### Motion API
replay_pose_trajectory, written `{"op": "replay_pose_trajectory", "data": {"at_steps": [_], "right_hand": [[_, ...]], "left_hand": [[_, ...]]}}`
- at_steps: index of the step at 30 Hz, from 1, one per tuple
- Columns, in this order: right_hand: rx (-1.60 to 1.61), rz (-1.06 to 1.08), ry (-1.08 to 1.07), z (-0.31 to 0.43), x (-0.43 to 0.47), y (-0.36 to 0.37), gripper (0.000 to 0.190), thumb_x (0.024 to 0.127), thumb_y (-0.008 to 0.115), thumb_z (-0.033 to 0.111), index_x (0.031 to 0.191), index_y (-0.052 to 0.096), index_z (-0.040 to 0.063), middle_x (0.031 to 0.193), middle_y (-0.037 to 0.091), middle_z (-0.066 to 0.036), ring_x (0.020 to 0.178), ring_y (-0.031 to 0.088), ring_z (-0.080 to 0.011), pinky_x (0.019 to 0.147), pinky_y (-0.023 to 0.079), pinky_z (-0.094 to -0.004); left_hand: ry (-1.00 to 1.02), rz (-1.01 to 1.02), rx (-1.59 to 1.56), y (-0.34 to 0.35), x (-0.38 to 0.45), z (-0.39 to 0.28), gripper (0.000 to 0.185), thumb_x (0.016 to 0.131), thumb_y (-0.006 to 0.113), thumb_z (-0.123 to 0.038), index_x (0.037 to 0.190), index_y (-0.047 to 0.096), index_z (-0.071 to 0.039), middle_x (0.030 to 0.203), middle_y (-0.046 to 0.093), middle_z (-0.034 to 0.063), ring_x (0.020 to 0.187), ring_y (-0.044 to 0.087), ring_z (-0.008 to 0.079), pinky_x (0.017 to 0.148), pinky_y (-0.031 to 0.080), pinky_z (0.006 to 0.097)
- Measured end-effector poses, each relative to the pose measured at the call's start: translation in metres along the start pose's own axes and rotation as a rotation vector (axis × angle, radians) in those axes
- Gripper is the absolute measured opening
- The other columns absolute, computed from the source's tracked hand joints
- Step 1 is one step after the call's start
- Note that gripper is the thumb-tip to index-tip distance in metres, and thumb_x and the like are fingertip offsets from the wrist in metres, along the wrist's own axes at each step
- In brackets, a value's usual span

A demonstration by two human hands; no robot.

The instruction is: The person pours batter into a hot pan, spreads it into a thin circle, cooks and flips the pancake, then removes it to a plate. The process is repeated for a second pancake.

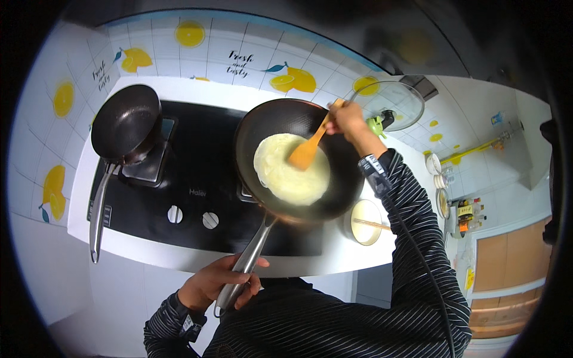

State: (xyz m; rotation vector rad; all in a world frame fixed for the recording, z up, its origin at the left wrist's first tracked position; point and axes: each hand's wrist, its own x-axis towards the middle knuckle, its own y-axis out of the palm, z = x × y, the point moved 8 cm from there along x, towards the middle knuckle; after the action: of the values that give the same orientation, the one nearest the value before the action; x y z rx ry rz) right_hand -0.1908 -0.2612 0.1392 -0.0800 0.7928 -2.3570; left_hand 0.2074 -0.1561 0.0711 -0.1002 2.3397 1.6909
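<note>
My left hand (224,279) is wrapped around the steel handle (246,264) of a large dark wok (259,121) on the right side of the hob. A round, pale yellow layer of batter or egg (286,188) covers the wok's bottom. My right hand (347,118) grips a wooden spatula (305,152) near the top of its handle. The slightly blurred blade is over the yellow layer; whether it presses on it I cannot tell.
A smaller dark frying pan (127,121) rests on the left burner of the black Haier gas hob (201,161). Right of the wok stands a bowl (366,223) of pale liquid with chopsticks (371,223) across it. A glass lid (398,103) leans behind my right hand. Several bottles (470,215) stand further right.
</note>
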Motion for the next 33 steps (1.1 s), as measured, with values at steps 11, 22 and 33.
{"op": "replay_pose_trajectory", "data": {"at_steps": [11, 22, 33], "right_hand": [[0.047, -0.105, -0.375, 0.026, -0.023, -0.045, 0.012, 0.079, 0.056, 0.009, 0.084, 0.053, -0.002, 0.064, 0.061, -0.010, 0.056, 0.061, -0.0194, 0.054, 0.049, -0.0299], [-0.681, 0.380, -1.393, 0.036, -0.183, 0.022, 0.017, 0.070, 0.054, 0.002, 0.086, 0.050, 0.002, 0.088, 0.054, -0.014, 0.087, 0.054, -0.0327, 0.074, 0.049, -0.0384], [-0.751, 0.764, -1.432, 0.019, -0.262, 0.021, 0.018, 0.067, 0.056, -0.002, 0.085, 0.055, -0.002, 0.088, 0.055, -0.014, 0.084, 0.056, -0.0292, 0.068, 0.050, -0.0344]], "left_hand": [[0.072, -0.079, 0.193, -0.002, 0.013, 0.007, 0.024, 0.080, 0.057, -0.006, 0.099, 0.042, -0.003, 0.061, 0.045, 0.0037, 0.041, 0.043, 0.0118, 0.037, 0.037, 0.0265], [0.147, -0.124, 0.214, -0.004, 0.026, 0.015, 0.025, 0.082, 0.055, -0.005, 0.103, 0.041, -0.003, 0.062, 0.044, 0.0036, 0.043, 0.043, 0.0118, 0.038, 0.036, 0.0256], [0.222, -0.108, 0.253, -0.011, 0.024, 0.020, 0.026, 0.088, 0.046, -0.011, 0.111, 0.040, 0.000, 0.065, 0.052, 0.0079, 0.048, 0.050, 0.0137, 0.043, 0.042, 0.0259]]}}
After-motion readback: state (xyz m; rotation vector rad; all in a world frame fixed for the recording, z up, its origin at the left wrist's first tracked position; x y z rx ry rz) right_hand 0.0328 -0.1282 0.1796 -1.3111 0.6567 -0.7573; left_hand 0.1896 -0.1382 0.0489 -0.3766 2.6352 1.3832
